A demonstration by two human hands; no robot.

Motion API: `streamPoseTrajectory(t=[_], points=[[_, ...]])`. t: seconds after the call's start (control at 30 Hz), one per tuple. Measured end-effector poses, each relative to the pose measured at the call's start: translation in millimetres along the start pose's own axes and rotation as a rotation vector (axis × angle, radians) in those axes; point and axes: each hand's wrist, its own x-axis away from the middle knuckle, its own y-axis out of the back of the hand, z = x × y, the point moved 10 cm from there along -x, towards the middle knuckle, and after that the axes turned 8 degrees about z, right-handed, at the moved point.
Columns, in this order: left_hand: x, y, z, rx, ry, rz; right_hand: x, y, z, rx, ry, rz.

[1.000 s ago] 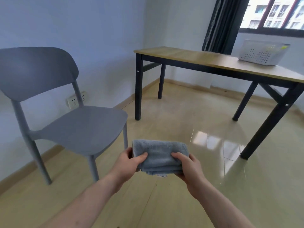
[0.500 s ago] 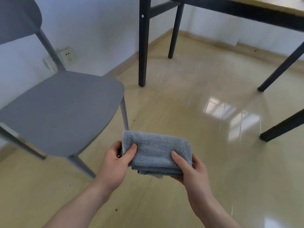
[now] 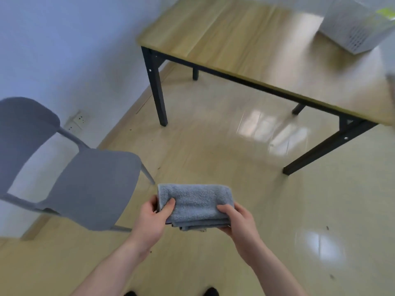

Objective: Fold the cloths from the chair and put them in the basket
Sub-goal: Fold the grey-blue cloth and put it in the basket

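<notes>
Your left hand (image 3: 152, 221) is closed on the left end of the folded grey cloth (image 3: 195, 205), with the thumb on top and the other fingers under it. Your right hand (image 3: 240, 224) grips the right end in the same way, thumb on the upper face. The cloth is held in the air in front of you, above the floor (image 3: 213, 146), and it looks already folded into a thick packet of several layers; the lower edges stick out a little at the front.

So the folding seems finished, and the step in hand is, I think, to carry it to the basket (image 3: 354, 28). The basket stands on the far right part of the table (image 3: 245, 50), well apart from your hands. Keep both thumbs pressing down so the layers do not slide open while you walk. Hold the packet level. At the basket, lower it flat inside and open your hands only when it lies on the bottom.

The seat of the chair (image 3: 94, 189), at your left, shows no more cloths on it.
</notes>
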Motion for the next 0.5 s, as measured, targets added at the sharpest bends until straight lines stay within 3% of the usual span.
streamPoseTrajectory(t=[0.2, 0.5], points=[[88, -51, -172, -0.052, -0.081, 0.028, 115, 35, 154, -0.004, 0.120, 0.031], [92, -115, -301, -0.050, -0.172, 0.111, 143, 96, 309, 0.113, 0.327, 0.062]])
